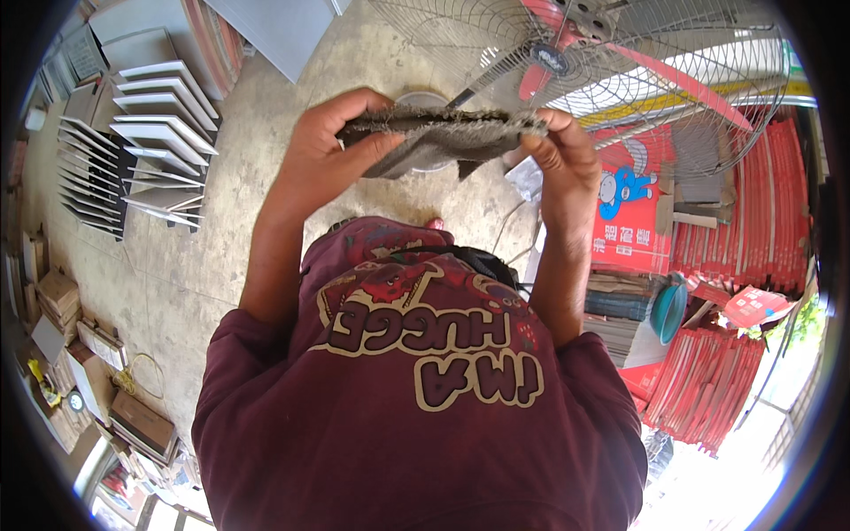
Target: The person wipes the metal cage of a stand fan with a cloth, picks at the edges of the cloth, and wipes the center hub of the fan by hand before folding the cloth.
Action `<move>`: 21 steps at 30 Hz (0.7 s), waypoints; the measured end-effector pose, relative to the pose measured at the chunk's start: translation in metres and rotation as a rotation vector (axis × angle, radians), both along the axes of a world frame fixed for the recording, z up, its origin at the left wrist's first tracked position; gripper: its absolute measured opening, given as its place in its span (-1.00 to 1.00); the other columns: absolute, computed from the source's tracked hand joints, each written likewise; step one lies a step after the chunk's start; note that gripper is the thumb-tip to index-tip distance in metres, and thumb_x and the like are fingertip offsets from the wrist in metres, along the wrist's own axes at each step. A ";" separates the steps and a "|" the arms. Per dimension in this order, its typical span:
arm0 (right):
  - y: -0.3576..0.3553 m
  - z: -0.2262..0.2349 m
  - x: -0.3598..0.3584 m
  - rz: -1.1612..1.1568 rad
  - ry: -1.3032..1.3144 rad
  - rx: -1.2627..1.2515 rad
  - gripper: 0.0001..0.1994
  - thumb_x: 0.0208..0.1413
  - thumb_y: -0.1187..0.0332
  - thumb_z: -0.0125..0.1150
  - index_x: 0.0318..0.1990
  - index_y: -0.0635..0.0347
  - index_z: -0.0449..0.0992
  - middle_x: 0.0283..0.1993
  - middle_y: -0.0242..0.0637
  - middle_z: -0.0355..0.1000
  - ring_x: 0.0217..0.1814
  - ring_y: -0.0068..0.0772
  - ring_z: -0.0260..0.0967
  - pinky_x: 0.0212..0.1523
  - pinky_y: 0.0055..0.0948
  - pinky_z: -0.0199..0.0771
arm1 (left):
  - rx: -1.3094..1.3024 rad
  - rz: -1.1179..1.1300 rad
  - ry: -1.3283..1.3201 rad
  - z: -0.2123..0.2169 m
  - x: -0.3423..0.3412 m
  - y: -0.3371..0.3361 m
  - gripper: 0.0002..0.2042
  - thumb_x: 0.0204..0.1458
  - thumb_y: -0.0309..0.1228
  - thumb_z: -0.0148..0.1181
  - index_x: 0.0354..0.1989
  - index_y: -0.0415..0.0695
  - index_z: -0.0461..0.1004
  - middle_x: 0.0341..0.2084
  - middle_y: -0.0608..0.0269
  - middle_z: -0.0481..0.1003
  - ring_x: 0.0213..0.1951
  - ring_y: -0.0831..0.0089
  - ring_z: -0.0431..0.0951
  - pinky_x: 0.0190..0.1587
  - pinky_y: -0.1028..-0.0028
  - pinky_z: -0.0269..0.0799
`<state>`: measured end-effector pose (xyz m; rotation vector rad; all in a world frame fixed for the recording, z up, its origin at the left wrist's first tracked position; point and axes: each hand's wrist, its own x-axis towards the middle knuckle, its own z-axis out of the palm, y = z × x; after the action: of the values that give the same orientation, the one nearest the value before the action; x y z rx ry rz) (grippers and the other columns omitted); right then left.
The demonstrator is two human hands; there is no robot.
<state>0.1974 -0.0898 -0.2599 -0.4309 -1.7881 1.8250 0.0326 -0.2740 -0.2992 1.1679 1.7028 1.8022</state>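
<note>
A grey-brown cloth (pixel 436 144) with frayed edges is stretched between my hands in front of my chest. It looks folded, and a dark gap runs along its upper edge. My left hand (pixel 333 146) grips the left end, thumb on the near side and fingers behind. My right hand (pixel 563 157) pinches the right end between thumb and fingers. Beneath the cloth, a pale round container (pixel 421 99) shows only in part, so its contents are hidden.
A large floor fan (pixel 553 60) with red blades stands close at the upper right. Flat panels fill racks (pixel 164 115) on the left. Red cartons (pixel 708 385) are stacked on the right, near a teal basin (pixel 668 314). Boxes (pixel 142 425) lie at the lower left.
</note>
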 end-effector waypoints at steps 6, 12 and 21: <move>0.007 -0.007 -0.016 -0.066 -0.053 0.113 -0.82 0.08 0.55 0.16 -0.14 0.27 0.43 -0.28 -0.46 0.41 -0.22 -0.71 0.28 -0.17 -0.70 0.29 | -0.039 0.136 0.373 0.028 -0.003 0.003 -0.84 -0.06 -0.52 0.21 -0.32 -0.29 0.43 -0.45 0.18 0.45 -0.41 0.50 0.43 -0.36 0.54 0.32; 0.004 -0.003 -0.018 -0.024 0.017 0.078 -0.81 0.08 0.54 0.17 -0.12 0.27 0.42 -0.28 -0.46 0.40 -0.21 -0.68 0.28 -0.15 -0.69 0.27 | -0.036 0.085 0.077 0.012 -0.010 0.002 -0.87 -0.01 -0.54 0.17 -0.29 -0.26 0.41 -0.49 0.38 0.41 -0.43 0.70 0.36 -0.42 0.63 0.27; 0.003 -0.008 -0.024 -0.026 0.007 0.032 -0.81 0.06 0.59 0.15 -0.14 0.28 0.43 -0.23 -0.44 0.39 -0.18 -0.67 0.31 -0.12 -0.66 0.31 | -0.057 -0.020 -0.084 -0.017 0.010 0.019 -0.78 -0.05 -0.38 0.31 -0.35 -0.20 0.40 -0.53 0.48 0.36 -0.47 0.76 0.27 -0.50 0.65 0.16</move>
<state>0.1730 -0.0873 -0.2675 -0.4331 -1.7959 1.7755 0.0427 -0.2547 -0.3165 1.0673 1.6776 1.7533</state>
